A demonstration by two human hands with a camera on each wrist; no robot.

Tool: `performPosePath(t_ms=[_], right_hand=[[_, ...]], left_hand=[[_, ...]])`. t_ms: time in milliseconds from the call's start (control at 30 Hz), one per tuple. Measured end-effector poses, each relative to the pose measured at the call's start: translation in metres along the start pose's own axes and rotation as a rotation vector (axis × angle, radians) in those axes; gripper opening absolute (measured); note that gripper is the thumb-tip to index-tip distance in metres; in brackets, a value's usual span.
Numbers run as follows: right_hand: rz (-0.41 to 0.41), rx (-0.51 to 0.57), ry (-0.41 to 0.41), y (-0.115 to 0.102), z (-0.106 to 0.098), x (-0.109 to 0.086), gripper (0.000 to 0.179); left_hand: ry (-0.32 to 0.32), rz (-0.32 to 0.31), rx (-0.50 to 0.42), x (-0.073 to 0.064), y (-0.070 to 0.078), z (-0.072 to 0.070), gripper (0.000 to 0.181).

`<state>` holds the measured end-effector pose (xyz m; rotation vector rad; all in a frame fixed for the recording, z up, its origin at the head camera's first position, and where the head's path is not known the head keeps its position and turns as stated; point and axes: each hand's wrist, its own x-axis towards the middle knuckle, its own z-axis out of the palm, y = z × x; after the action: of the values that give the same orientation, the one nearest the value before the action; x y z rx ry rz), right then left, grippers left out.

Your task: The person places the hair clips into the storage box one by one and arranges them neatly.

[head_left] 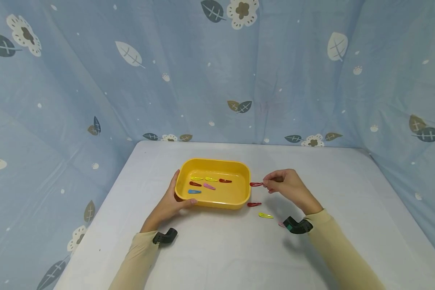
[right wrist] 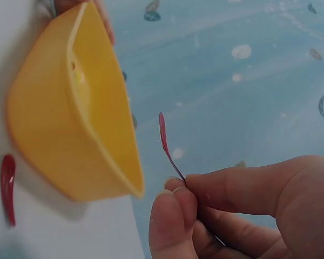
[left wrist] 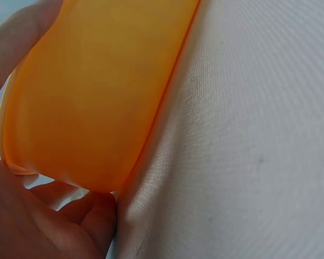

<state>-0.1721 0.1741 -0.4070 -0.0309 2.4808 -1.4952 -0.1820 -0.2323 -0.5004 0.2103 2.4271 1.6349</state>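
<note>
My right hand pinches one end of a red snap hair clip just off the right rim of a yellow plastic tray. In the right wrist view, that clip points away from the thumb and fingertips. The left hand grips the tray's left end, its thumb over the near side. Inside the tray lie several clips: yellow ones, dark red ones, a pink clip and a blue clip.
Outside the tray, on the white table, are another red clip, a yellow clip and a pink clip partly hidden by the right wrist camera. A blue patterned curtain hangs behind.
</note>
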Motion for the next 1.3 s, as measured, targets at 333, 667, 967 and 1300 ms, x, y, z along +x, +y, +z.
performPosePath(t_ms=[333, 667, 967, 1300], right_hand=[[-0.006, 0.028, -0.017, -0.023, 0.023, 0.016, 0.028], [-0.044, 0.122, -0.061, -0.032, 0.043, 0.028, 0.024], [-0.025, 0.208, -0.104, -0.037, 0.063, 0.037, 0.025], [0.051, 0.24, -0.124, -0.043, 0.084, 0.043, 0.022]], left_hand=[[0.0, 0.0, -0.008, 0.0, 0.001, 0.0, 0.123], [-0.007, 0.009, -0.017, 0.0, 0.0, 0.0, 0.123], [-0.009, 0.024, -0.015, 0.0, 0.001, 0.0, 0.123], [0.003, 0.009, 0.009, -0.001, 0.001, 0.0, 0.124]])
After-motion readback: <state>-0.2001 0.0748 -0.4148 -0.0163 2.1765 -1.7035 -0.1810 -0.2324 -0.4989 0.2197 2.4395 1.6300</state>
